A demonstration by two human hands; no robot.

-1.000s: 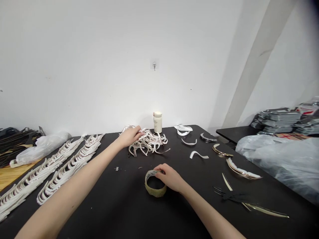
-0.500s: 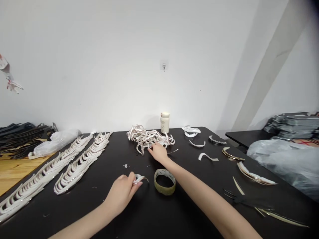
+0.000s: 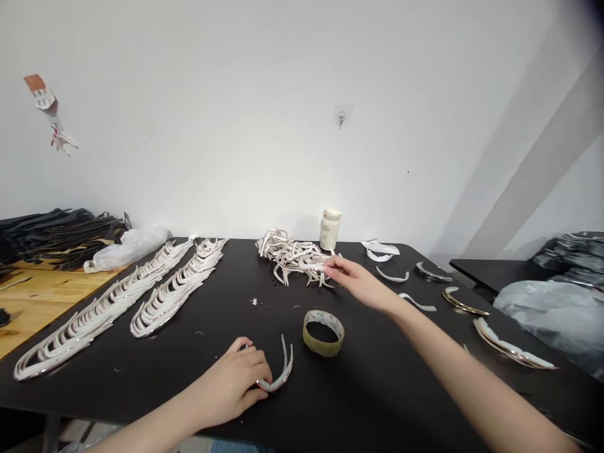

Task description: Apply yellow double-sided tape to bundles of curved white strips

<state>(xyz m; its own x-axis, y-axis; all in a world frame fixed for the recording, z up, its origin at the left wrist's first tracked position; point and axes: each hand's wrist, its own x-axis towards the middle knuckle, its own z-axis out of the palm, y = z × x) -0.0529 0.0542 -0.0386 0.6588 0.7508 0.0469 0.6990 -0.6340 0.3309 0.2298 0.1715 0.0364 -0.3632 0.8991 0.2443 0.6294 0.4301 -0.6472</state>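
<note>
Near the front of the black table, my left hand (image 3: 240, 380) is closed on one end of a curved white strip with a shiny edge (image 3: 285, 372). The strip's free part bends up beyond my fingertips. My right hand (image 3: 352, 277) pinches another white strip (image 3: 310, 265) between thumb and fingers, at the front of a tangled pile of similar strips (image 3: 278, 246). Whether that strip still touches the pile, I cannot tell. Between my two hands stands a roll of yellowish tape (image 3: 323, 346), lying on its side face.
Two long rows of overlapping strips (image 3: 94, 321) lie on the left of the black table (image 3: 377, 390). A white bottle (image 3: 330, 230) stands by the wall. Separate curved pieces (image 3: 512, 346) line the right side. Beyond it is a plastic bag (image 3: 542, 308); dark strips (image 3: 70, 236) are heaped at far left.
My right hand has come away from the pile a little, with a strip now showing in its fingers. My left hand's grip has turned, lower to the table. The view has shifted.
</note>
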